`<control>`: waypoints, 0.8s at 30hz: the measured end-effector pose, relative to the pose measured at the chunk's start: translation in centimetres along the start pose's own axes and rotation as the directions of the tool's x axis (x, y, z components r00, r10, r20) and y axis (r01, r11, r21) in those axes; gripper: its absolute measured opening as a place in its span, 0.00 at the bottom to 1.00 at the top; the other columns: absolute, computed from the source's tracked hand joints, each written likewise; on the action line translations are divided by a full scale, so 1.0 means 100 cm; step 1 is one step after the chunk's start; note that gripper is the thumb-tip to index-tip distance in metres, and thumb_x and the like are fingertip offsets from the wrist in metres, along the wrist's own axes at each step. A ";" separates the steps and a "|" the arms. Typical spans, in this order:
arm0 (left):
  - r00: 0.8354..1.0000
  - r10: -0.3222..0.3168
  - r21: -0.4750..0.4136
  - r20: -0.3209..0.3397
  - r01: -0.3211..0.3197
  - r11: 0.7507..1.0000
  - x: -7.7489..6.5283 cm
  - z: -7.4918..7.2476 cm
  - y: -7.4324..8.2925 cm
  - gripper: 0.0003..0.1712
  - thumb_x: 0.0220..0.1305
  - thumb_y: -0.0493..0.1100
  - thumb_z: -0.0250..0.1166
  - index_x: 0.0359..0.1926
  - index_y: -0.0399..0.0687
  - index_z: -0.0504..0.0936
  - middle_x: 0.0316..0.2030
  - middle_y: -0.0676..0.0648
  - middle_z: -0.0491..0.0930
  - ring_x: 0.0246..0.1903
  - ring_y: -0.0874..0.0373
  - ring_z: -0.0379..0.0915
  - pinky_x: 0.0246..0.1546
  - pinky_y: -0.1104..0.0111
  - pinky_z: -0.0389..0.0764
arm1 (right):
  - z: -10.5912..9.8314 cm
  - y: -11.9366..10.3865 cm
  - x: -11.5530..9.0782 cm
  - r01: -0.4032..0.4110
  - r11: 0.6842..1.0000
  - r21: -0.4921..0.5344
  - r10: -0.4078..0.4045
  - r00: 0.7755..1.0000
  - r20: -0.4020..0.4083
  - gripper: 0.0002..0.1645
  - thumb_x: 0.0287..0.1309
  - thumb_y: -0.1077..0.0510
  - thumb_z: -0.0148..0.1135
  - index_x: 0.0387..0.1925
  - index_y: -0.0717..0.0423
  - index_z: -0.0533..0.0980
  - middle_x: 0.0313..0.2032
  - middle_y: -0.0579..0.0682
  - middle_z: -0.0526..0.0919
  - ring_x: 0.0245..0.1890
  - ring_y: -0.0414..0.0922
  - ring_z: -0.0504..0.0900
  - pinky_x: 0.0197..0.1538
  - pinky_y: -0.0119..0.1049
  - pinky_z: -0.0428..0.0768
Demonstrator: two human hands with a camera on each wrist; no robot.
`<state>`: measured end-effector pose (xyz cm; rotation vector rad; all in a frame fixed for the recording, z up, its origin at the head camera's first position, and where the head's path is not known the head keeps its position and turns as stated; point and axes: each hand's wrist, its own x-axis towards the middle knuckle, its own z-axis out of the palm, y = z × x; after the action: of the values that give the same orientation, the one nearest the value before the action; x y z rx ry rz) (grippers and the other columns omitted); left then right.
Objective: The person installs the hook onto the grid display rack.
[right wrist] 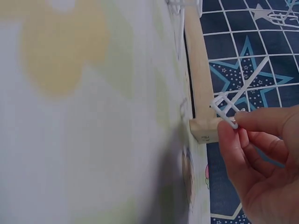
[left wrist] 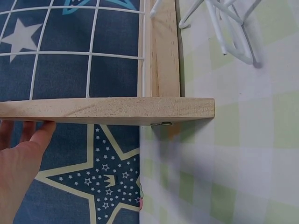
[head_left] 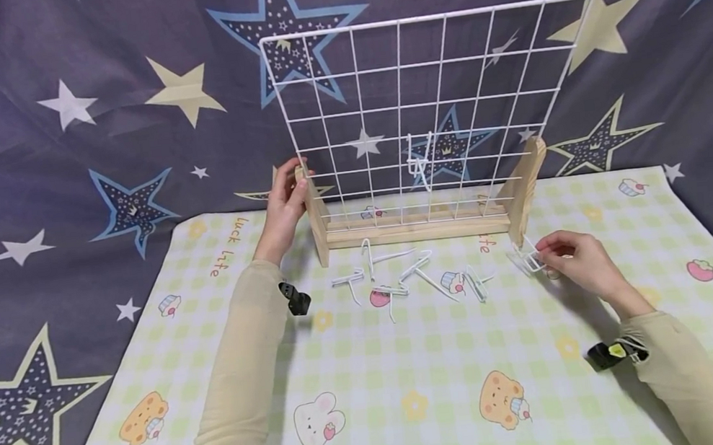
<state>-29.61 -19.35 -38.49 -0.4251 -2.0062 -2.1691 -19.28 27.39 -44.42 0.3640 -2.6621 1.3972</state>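
Observation:
A white wire grid rack with a wooden base stands at the back of the table. My left hand grips its left wooden upright near the top; in the left wrist view the fingertips are partly hidden behind that board. To the right of the rack, my right hand pinches a white wire hook between thumb and fingers. The right wrist view shows the hook's square end at the fingertips and its long prong pointing away. Another white hook hangs on the grid.
Several loose white hooks lie on the checked tablecloth before the rack's wooden base bar. A dark star-patterned cloth hangs behind. The right upright stands close to the right hand.

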 end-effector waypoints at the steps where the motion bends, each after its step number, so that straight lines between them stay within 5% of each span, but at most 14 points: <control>1: 1.000 0.001 0.000 0.001 -0.001 1.000 0.000 0.000 0.000 0.23 0.75 0.35 0.47 0.69 0.43 0.61 0.62 0.29 0.63 0.62 0.37 0.58 0.58 0.50 0.68 | 0.001 -0.001 0.000 -0.010 1.000 0.019 0.009 1.000 0.004 0.07 0.59 0.72 0.60 0.38 0.74 0.77 0.32 0.65 0.82 0.25 0.37 0.81 0.26 0.27 0.79; 14: 1.000 0.024 -0.004 0.005 -0.024 1.000 -0.001 0.000 0.001 0.23 0.75 0.35 0.48 0.68 0.40 0.60 0.61 0.27 0.62 0.57 0.48 0.66 0.57 0.45 0.67 | 0.013 -0.009 0.011 -0.080 0.989 0.125 0.084 0.996 -0.032 0.10 0.61 0.69 0.60 0.41 0.73 0.77 0.33 0.63 0.81 0.27 0.38 0.82 0.25 0.32 0.81; 24: 1.000 0.017 -0.008 0.004 -0.017 1.000 -0.001 0.001 0.001 0.23 0.75 0.35 0.47 0.68 0.41 0.60 0.61 0.27 0.62 0.61 0.34 0.58 0.58 0.42 0.65 | 0.012 -0.020 0.023 -0.036 0.985 0.171 0.050 0.996 -0.079 0.09 0.59 0.71 0.60 0.40 0.76 0.76 0.31 0.59 0.81 0.28 0.36 0.81 0.33 0.32 0.83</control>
<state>-29.48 -19.24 -38.46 -0.4456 -1.9889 -2.1692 -20.96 24.95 -43.09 0.2583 -2.5074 1.6198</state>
